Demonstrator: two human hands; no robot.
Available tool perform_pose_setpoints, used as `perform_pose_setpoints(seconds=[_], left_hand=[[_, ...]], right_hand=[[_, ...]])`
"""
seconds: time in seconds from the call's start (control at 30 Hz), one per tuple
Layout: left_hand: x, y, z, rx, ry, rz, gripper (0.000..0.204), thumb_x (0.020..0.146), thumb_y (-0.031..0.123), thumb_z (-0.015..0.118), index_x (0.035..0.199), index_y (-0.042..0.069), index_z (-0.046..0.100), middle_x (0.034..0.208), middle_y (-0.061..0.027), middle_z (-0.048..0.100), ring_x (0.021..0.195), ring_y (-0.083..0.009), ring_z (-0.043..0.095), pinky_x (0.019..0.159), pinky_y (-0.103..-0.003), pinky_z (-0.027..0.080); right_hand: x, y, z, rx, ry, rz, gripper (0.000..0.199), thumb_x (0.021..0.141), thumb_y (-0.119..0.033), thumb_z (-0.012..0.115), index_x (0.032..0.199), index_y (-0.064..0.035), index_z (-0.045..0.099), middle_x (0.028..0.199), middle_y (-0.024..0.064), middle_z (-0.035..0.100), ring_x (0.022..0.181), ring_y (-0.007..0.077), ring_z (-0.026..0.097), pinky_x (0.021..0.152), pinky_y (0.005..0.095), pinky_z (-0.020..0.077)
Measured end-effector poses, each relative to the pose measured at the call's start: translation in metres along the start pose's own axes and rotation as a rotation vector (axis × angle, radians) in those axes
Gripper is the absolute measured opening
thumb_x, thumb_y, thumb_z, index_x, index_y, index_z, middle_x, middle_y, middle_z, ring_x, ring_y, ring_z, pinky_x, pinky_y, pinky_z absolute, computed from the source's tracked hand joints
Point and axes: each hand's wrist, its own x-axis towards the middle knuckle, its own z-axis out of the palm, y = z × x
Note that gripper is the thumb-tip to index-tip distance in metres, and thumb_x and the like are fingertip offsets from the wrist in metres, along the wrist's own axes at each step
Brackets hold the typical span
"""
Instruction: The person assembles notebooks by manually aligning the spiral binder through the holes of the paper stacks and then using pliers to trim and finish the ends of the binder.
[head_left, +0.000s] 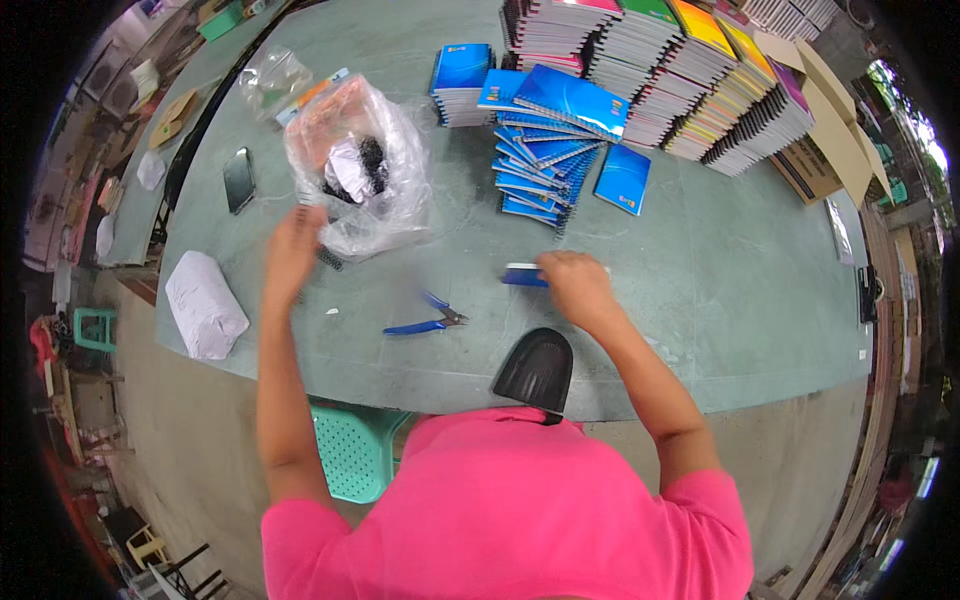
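Right hand (575, 280): your fingers pinch a blue notebook (524, 275) toward the near edge of the surface (735, 270)
Left hand (291, 250): blurred beside the plastic bag (405, 190); cannot tell your fingers' state
Blue pile (545, 160): coil-bound, toward far edge, likely done
Held notebook: likely in work; remainder unclear

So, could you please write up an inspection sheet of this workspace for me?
Surface: grey-green table, lightly marked.
Work items: fanned stack of blue notebooks; taller notebook stacks at the back; blue-handled cutters lying in front; open plastic bag with dark contents.
Clutter: phone, white package, black curved object at the near edge.
Hands: right hand grips a blue item, apparently a notebook; left hand, blurred, is by the bag, hold unclear.
Cables: nothing seen clearly.
Surroundings: green stool at the near edge; open cardboard box at right.
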Motion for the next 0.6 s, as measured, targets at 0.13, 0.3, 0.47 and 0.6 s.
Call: perform_pose_setpoints(seconds=[0.13, 0.3, 0.47, 0.6], left_hand=[[-0.043, 0.028, 0.092, 0.043, -0.302, 0.234, 0.053, 0.078, 0.02, 0.06, 0.125, 0.005, 0.041, 0.077, -0.0204, 0.058, 0.072, -0.0301, 0.058, 0.067, -0.039, 0.044], [-0.06, 0.047, 0.149, 0.304, -0.635, 0.415, 0.068, 0.08, 0.024, 0.056, 0.135, 0.004, 0.022, 0.081, -0.0261, 0.059, 0.072, -0.0383, 0.059, 0.063, -0.045, 0.045], [-0.064, 0.053, 0.149, -0.226, -0.557, 0.242, 0.048, 0.085, 0.033, 0.054, 0.119, 0.001, 0.044, 0.072, -0.0135, 0.059, 0.063, -0.0208, 0.055, 0.06, -0.033, 0.044], [-0.063, 0.056, 0.125, -0.573, -0.514, 0.162, 0.036, 0.088, 0.032, 0.053, 0.102, 0.0, 0.055, 0.072, -0.0011, 0.053, 0.064, -0.0082, 0.047, 0.06, -0.023, 0.041]], right_hand=[[0.0, -0.006, -0.004, 0.012, 0.068, 0.007, 0.008, 0.069, -0.008, 0.061, 0.075, -0.0069, 0.055, 0.074, 0.0105, 0.06, 0.071, 0.0279, 0.058, 0.064, 0.0391, 0.0422], [0.021, -0.032, 0.013, -0.007, 0.147, -0.002, 0.012, 0.064, -0.005, 0.06, 0.074, -0.0067, 0.054, 0.074, 0.0096, 0.06, 0.071, 0.0265, 0.059, 0.063, 0.0379, 0.0423], [0.019, -0.031, 0.014, -0.039, 0.151, -0.026, 0.015, 0.061, -0.003, 0.059, 0.074, -0.0078, 0.054, 0.073, 0.0085, 0.06, 0.071, 0.0257, 0.058, 0.061, 0.038, 0.0415], [0.018, -0.042, 0.016, -0.063, 0.147, -0.005, 0.013, 0.064, -0.012, 0.063, 0.075, -0.0085, 0.055, 0.072, 0.007, 0.059, 0.067, 0.0243, 0.057, 0.06, 0.0373, 0.0393]])
